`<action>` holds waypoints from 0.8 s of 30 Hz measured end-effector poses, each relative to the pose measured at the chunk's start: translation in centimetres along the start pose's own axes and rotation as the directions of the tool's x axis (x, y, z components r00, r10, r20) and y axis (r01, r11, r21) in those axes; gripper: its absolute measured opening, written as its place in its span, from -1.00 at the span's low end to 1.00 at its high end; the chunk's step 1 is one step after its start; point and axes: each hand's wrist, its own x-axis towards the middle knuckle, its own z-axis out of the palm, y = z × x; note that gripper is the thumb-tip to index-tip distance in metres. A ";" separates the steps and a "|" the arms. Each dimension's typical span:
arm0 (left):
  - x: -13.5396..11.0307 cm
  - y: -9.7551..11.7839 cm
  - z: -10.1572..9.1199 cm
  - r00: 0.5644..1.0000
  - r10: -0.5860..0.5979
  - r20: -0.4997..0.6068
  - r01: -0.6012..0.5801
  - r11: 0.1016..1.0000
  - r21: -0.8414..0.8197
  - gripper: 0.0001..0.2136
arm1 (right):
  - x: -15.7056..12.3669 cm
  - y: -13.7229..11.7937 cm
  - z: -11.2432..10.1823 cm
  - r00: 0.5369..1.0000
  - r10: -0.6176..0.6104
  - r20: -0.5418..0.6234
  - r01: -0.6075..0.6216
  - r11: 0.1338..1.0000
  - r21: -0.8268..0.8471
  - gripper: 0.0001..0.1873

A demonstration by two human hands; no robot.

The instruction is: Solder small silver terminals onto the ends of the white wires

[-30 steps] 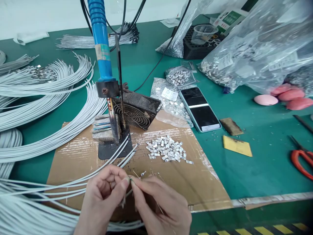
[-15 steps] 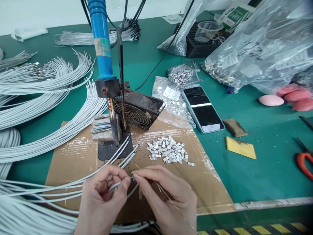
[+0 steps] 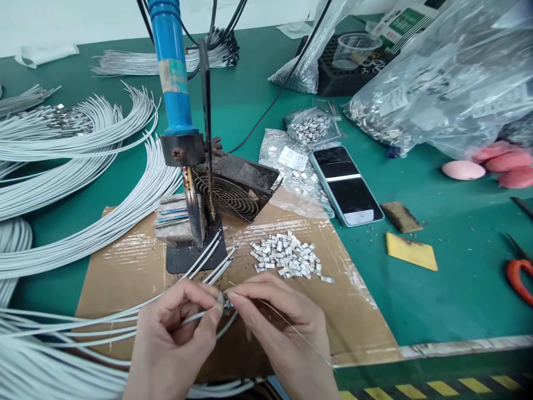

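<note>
My left hand (image 3: pixel 175 339) pinches the end of a thin white cable (image 3: pixel 125 314) between thumb and forefinger. My right hand (image 3: pixel 283 328) pinches a small metal piece against that cable tip, fingertip to fingertip with the left; a thin solder wire (image 3: pixel 300 336) runs out under its fingers. Both hands hover over a cardboard sheet (image 3: pixel 358 311). Just beyond them lies a heap of small metal terminals (image 3: pixel 287 258). A blue-handled soldering iron (image 3: pixel 175 83) stands clamped upright in a black stand (image 3: pixel 187 255).
White cable bundles (image 3: pixel 83 189) fill the left side. A small fan (image 3: pixel 233 189) sits behind the stand. A phone (image 3: pixel 345 186), bags of metal parts (image 3: pixel 441 83), yellow sponge (image 3: pixel 410 253), pink objects (image 3: pixel 462 169) and red-handled scissors (image 3: pixel 516 272) lie to the right.
Both hands rose slightly toward the terminal heap while keeping the cable tip pinched; the right hand's fingers shifted over the tip.
</note>
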 end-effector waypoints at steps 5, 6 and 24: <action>-0.1 0.1 0.1 1.000 -0.024 -0.010 0.024 1.000 -0.018 -0.84 | 0.0 0.1 -0.1 1.000 -0.002 0.018 0.003 1.000 -0.016 -0.87; 0.0 0.1 0.1 1.000 -0.027 -0.009 0.026 1.000 -0.017 -0.84 | 0.0 0.1 -0.1 1.000 -0.011 0.022 0.012 1.000 -0.024 -0.87; 1.1 -0.2 -0.7 0.993 0.062 0.099 -0.071 0.993 0.091 -0.87 | -0.8 0.6 -0.4 0.997 -0.071 0.021 0.074 0.984 -0.163 -0.70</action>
